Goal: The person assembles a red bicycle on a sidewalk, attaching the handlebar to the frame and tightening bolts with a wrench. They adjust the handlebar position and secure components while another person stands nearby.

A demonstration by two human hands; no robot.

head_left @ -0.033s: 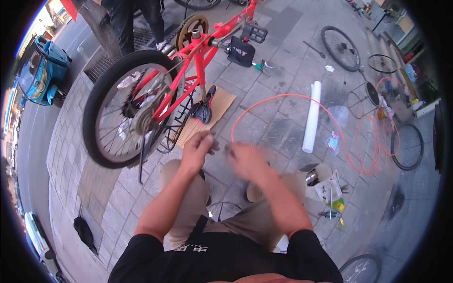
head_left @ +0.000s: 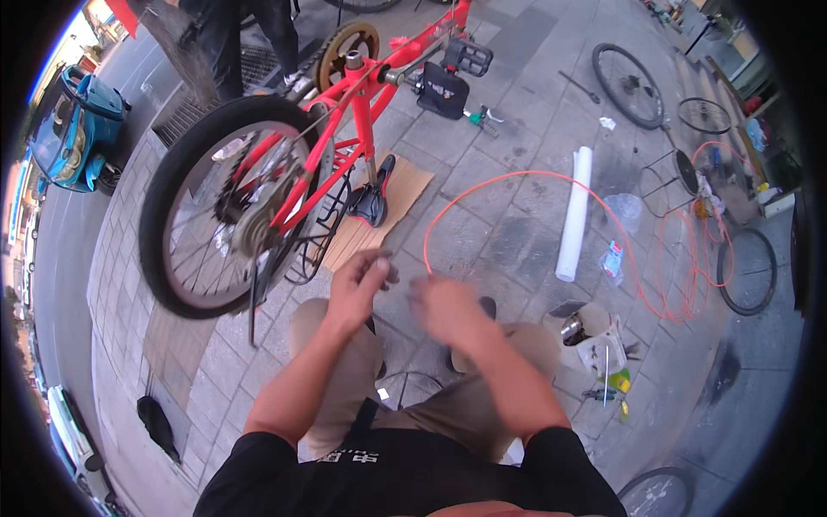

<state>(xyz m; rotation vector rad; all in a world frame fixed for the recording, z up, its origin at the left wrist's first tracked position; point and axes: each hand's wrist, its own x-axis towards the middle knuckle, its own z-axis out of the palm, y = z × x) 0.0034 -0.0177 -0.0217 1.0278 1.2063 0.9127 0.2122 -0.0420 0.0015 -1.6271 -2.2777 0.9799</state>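
Note:
In front of my knees my left hand is closed, thumb against bent fingers; anything held there is too small to make out. Facing it, a short gap away, my right hand is smeared by motion, its fingertips unclear. Behind its fingers an orange hose arcs over the paving; contact between them cannot be told. A red bicycle frame stands upside down ahead on the left, its saddle resting on flattened cardboard. The bicycle's rear wheel is up in the air, left of my left hand.
A white roll lies on the paving to the right, beside a clear plastic bag. An open container with tools stands by my right knee. Loose wheels and a tyre lie farther right. Someone's legs show behind the bicycle.
My right hand has shifted slightly left and down, still blurred. My left hand stays nearly in place, closed. The bicycle's wheel appears a little lower and farther left in view.

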